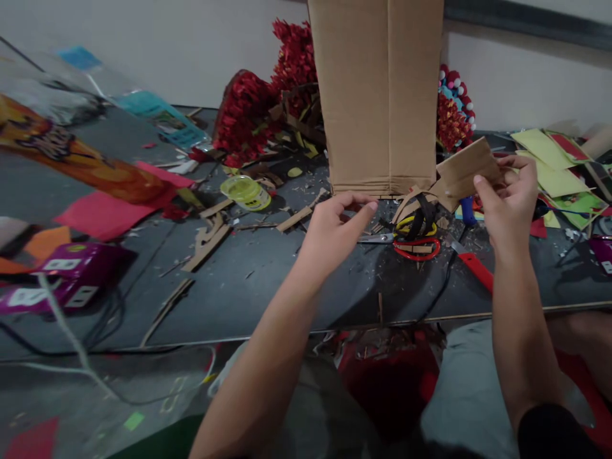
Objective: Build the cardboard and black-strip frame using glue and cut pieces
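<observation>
Fingers of the right hand [514,201] pinch a card [463,169] above the tabletop [243,306], right; left hand [329,228] empty, fingers slightly parted, near the scissors [385,238]. Offcuts [206,248], left, suggest some cutting done; remainder not determinable.

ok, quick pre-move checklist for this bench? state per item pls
1. Small cardboard piece in the right hand: ok, pinched by one end.
2. Left hand free: ok, no object visible in it.
3. Scissors out of the way: not ok, blades point toward the left hand, close by.
4. Red-handled knife safe: not ok, blade bare, lying near the right forearm.
5. Table clear of scraps: not ok, cardboard offcuts scattered across it.
6. Tall cardboard panel secure: cannot tell, stands upright but support isn't visible.
</observation>
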A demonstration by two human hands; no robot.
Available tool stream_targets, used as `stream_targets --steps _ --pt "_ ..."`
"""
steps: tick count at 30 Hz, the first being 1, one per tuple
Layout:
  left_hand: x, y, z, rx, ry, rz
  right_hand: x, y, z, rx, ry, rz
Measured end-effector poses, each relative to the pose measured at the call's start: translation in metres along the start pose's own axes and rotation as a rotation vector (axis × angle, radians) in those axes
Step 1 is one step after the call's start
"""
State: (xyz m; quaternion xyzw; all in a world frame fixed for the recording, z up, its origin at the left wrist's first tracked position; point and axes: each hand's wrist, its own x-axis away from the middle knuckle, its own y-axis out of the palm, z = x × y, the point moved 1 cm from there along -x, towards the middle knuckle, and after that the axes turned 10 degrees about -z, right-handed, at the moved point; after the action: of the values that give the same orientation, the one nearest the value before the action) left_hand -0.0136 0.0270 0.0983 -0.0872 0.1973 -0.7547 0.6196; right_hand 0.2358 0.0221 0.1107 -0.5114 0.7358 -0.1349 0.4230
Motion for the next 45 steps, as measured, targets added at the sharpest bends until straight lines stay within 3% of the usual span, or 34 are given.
stream_targets --steps 4,8,9,12,13,16,18,24,28,32,34,38,42,45 --pt "0.0 -0.001 0.001 -0.04 -0.015 0.018 0.002 -0.013 0.0 0.005 -0.019 -0.078" --pt "-0.005 0.002 -0.001 -0.076 -0.015 -0.029 0.007 -0.026 -0.006 -0.023 0.045 -0.425" --pt "-0.01 0.004 -0.002 -0.072 -0.016 -0.04 0.008 -0.029 -0.009 -0.016 0.051 -0.433" --pt "-0.034 0.014 -0.003 -0.007 -0.027 -0.077 0.01 -0.038 -0.017 0.018 0.047 -0.24" --pt "-0.044 0.019 -0.002 0.012 -0.044 -0.109 0.01 -0.041 -0.02 0.008 0.05 -0.231" --pt "-0.072 0.035 0.002 0.058 -0.167 -0.276 0.012 -0.043 -0.03 -0.032 0.061 -0.319" --pt "-0.085 0.045 0.005 0.075 -0.238 -0.374 0.013 -0.042 -0.032 -0.033 0.075 -0.264" --pt "-0.091 0.051 0.01 0.056 -0.252 -0.467 0.009 -0.025 -0.016 -0.181 0.187 -0.346" --pt "-0.079 0.032 0.023 0.179 -0.246 -0.342 0.005 -0.024 -0.005 -0.447 0.134 -0.457" --pt "-0.053 0.002 0.029 0.466 -0.244 -0.164 0.005 -0.032 -0.004 -0.412 0.151 -0.222" --pt "-0.038 -0.011 0.021 0.556 -0.289 -0.107 0.006 -0.033 -0.01 -0.447 0.156 -0.219" --pt "-0.016 -0.024 -0.01 0.695 -0.362 -0.001 0.01 -0.025 -0.024 -0.596 0.156 -0.365" --pt "-0.007 -0.026 -0.035 0.853 -0.436 0.095 0.013 -0.016 -0.028 -0.441 0.235 -0.327" --pt "-0.006 -0.024 -0.041 0.968 -0.45 0.08 0.013 -0.007 -0.022 -0.606 0.311 -0.39"
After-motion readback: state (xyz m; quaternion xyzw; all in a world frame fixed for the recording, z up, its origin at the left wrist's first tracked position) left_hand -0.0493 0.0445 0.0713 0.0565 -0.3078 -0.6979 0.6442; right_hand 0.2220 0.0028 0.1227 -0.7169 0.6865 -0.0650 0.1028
